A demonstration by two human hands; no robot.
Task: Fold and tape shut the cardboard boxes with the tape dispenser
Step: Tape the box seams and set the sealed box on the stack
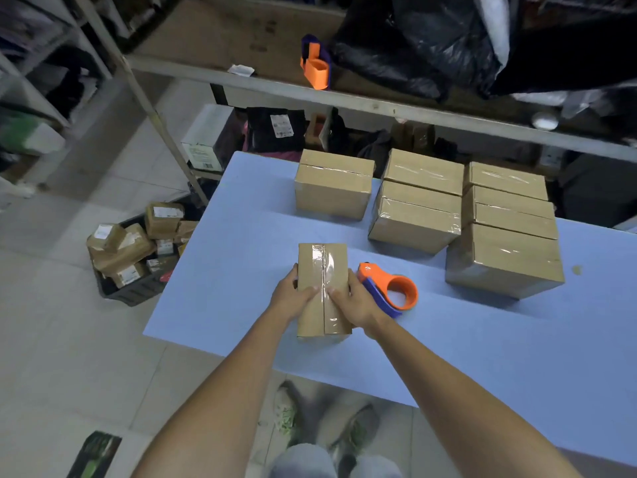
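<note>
Taped box point(310, 267) on the surface point(241, 236), gripped at its sides by left hand point(293, 295) and right hand point(356, 301), thumbs on the seam; dispenser point(370, 273) alongside.

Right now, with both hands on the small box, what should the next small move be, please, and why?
Probably slide the thumbs of the left hand and right hand along the seam to smooth the clear tape: it spans the small brown cardboard box but looks wrinkled at the far end, and the orange-and-blue tape dispenser lies aside.

Stockroom: metal shelving point(344, 98), taped boxes point(413, 215), crate of labelled parcels point(134, 250).
</note>
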